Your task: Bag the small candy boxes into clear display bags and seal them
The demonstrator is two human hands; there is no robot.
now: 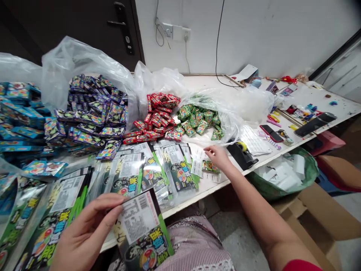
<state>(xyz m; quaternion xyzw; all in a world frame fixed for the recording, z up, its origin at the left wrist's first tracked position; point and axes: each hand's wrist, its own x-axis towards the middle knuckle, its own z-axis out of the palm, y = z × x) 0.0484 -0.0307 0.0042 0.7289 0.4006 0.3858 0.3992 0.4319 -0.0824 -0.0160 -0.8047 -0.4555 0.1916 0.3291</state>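
Note:
My left hand (87, 226) pinches a printed black-and-green pouch (142, 229) by its upper left edge, in front of the table. A barcode and a white text panel show on it. My right hand (220, 158) is over a white sheet of printed labels (199, 162) at the table's front edge. Its thumb and fingertips are drawn together; whatever lies between them cannot be made out. Just under that hand, a small green box (210, 166) rests on the sheet. More such pouches (177, 169) lie in overlapping rows between my hands.
Clear plastic bags hold small blue boxes (19, 113), purple boxes (96, 109), red boxes (160, 116) and green boxes (200, 116). To the right are a black tape dispenser (242, 154), a phone (270, 133) and a stapler (315, 123). A green sack (310, 169) and cardboard box (321, 214) stand below.

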